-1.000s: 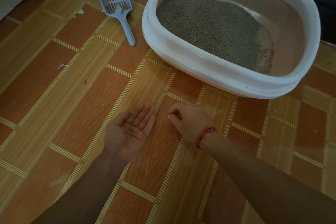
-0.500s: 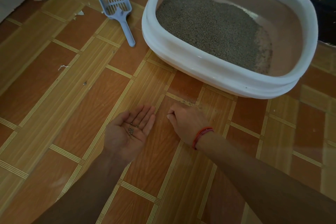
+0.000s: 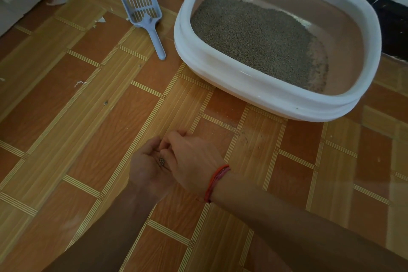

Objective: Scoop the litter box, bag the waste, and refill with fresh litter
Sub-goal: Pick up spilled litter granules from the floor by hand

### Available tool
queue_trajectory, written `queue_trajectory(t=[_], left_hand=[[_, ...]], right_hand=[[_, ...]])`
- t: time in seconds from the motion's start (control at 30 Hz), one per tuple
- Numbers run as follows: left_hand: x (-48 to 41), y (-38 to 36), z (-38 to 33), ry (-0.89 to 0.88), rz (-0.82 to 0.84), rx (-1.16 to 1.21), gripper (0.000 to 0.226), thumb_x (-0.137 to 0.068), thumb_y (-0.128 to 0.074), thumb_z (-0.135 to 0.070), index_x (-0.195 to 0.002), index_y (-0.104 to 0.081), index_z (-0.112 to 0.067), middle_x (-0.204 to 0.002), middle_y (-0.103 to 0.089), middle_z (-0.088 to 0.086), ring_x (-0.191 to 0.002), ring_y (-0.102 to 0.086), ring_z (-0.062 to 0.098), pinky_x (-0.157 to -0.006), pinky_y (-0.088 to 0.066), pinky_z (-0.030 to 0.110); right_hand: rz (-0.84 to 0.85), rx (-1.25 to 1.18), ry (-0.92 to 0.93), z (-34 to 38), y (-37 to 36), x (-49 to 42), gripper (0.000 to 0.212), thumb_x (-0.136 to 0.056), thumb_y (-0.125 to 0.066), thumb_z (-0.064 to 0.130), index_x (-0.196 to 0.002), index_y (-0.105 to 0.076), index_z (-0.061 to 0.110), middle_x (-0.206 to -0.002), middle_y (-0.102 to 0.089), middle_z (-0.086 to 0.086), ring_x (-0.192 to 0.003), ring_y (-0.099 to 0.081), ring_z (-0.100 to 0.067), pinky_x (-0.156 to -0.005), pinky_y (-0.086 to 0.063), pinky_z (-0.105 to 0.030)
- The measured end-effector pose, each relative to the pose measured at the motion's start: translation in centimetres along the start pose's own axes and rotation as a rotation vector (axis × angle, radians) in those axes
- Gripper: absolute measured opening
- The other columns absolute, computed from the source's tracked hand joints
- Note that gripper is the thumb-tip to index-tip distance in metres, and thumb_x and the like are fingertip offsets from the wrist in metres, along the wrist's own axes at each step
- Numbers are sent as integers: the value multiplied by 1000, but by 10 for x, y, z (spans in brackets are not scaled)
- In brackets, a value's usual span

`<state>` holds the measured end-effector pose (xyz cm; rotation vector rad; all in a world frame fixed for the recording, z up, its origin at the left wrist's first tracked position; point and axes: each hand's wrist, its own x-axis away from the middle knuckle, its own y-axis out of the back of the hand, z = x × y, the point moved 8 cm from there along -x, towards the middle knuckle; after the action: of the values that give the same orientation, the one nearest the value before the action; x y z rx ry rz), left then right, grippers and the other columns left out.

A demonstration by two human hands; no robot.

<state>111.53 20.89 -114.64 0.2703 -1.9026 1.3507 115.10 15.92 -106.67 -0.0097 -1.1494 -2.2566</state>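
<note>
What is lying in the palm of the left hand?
A few dark litter grains lie in the left hand. The right hand covers its fingers, so anything there is hidden.

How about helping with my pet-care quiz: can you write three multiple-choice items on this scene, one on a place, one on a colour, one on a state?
1. Where does the scoop lie relative to the litter box?
A) inside it
B) on the floor to its left
C) propped on its rim

2. What colour is the band on the right wrist?
A) green
B) black
C) red-orange

3. How is the left hand held?
A) palm up, cupping a few litter grains
B) flat on the floor
C) gripping the scoop handle

Answers:
1 B, the blue scoop rests on the floor tiles, apart from the box.
2 C, the band shows red-orange against the wrist.
3 A, dark grains sit in the upturned palm.
</note>
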Motion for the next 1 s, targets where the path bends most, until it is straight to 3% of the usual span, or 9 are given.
queue_trajectory(t=[0.1,0.2,0.23,0.33,0.57,0.73,0.83,0.9,1.0], left_hand=[[2,-4,-3,-11,2,17,56,-102,-32,-31,-97,-76,2,-111,-72,13,-106,-70,22,-96,-54,36],[0,-2,-7,-33,-7,1,52,-102,-32,-31,-115,-68,4,-120,-66,14,-111,-66,25,-101,-51,37],[0,-1,-10,-62,-21,23,50,-102,-34,-29,-115,-68,5,-117,-67,15,-108,-68,26,-96,-54,38],[1,4,-22,-164,-87,52,50,-100,-39,-21,-85,-76,7,-106,-73,20,-98,-73,31,-84,-60,43],[5,10,-31,-178,-121,69,52,-102,-37,-20,-83,-77,7,-111,-72,20,-103,-71,33,-89,-56,48],[6,13,-33,-174,-130,66,51,-101,-37,-20,-86,-77,8,-112,-72,21,-104,-71,34,-89,-55,48],[8,13,-34,-170,-130,74,50,-100,-38,-20,-86,-77,8,-113,-71,21,-104,-70,34,-89,-55,48],[8,14,-34,-171,-131,71,49,-100,-39,-20,-87,-77,8,-113,-71,21,-105,-70,34,-90,-55,48],[8,15,-34,-171,-140,74,47,-100,-39,-20,-89,-75,8,-114,-71,21,-104,-70,34,-89,-55,48]], right_hand=[[14,-7,3,0,-1,1,14,-100,-41,31,-104,-53,24,-93,-66,2,-89,-63,-20,-79,-52,-43],[-38,-44,14,-4,7,3,14,-99,-43,30,-105,-55,25,-92,-67,5,-85,-63,-17,-76,-52,-40],[-62,-53,4,-10,11,3,14,-99,-44,29,-105,-56,25,-88,-66,7,-81,-63,-14,-73,-52,-37],[-147,-29,-83,-38,24,2,15,-99,-44,30,-102,-59,26,-72,-59,13,-66,-55,-7,-64,-49,-30],[-168,100,-239,-88,23,-8,15,-97,-46,34,-96,-61,32,-81,-66,12,-76,-62,-10,-68,-53,-33],[-127,149,-246,-85,18,-16,20,-99,-47,37,-106,-64,31,-92,-67,12,-79,-58,-7,-53,-29,-13],[-129,126,-221,-83,13,-23,19,-97,-49,34,-106,-65,27,-95,-69,9,-87,-64,-12,-70,-51,-26],[-119,138,-228,-84,9,-26,18,-97,-49,33,-102,-65,26,-92,-69,7,-85,-64,-14,-75,-55,-36],[-104,197,-208,-78,9,-28,21,-99,-45,31,-100,-63,22,-88,-68,4,-82,-64,-18,-73,-55,-39]])
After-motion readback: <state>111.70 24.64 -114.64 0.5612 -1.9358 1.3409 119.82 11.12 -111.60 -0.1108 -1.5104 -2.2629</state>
